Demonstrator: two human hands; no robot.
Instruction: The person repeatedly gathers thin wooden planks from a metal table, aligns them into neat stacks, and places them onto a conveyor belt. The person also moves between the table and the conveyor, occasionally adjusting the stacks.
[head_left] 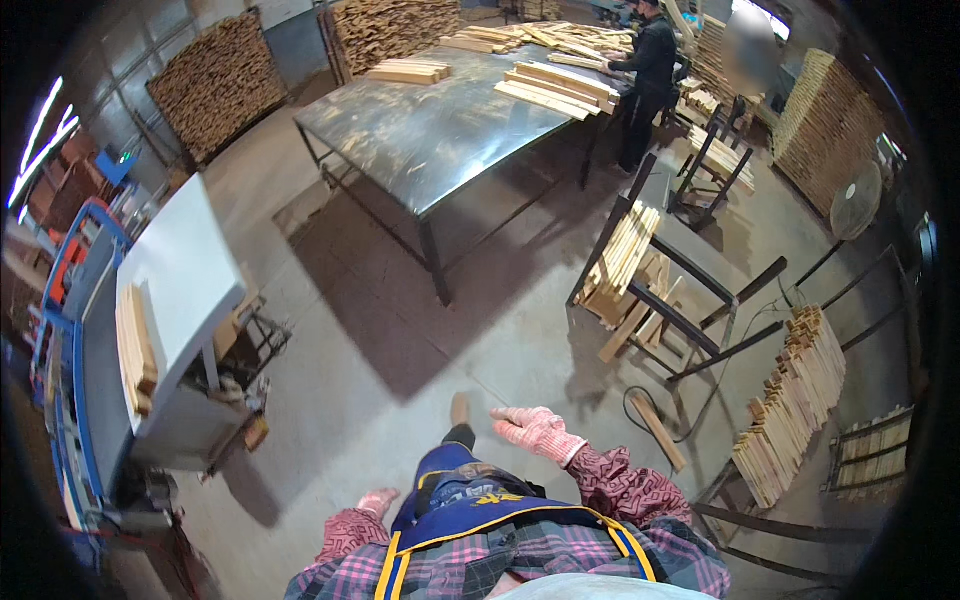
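Observation:
My right hand, in a pink-and-white knitted glove, reaches out in front of my blue apron with its fingers stretched and nothing in them. It hangs over the concrete floor, apart from any wood. My left hand, gloved alike, is low beside the apron's left edge; its fingers are too small and blurred to read. Closest to the right hand lies a single wooden strip on the floor. One of my feet is forward.
A metal-topped table ahead carries wooden strips. A person in dark clothes stands at its right end. Left is a blue-framed machine with a pale tabletop. Right are a black rack, stacked strips and a fan.

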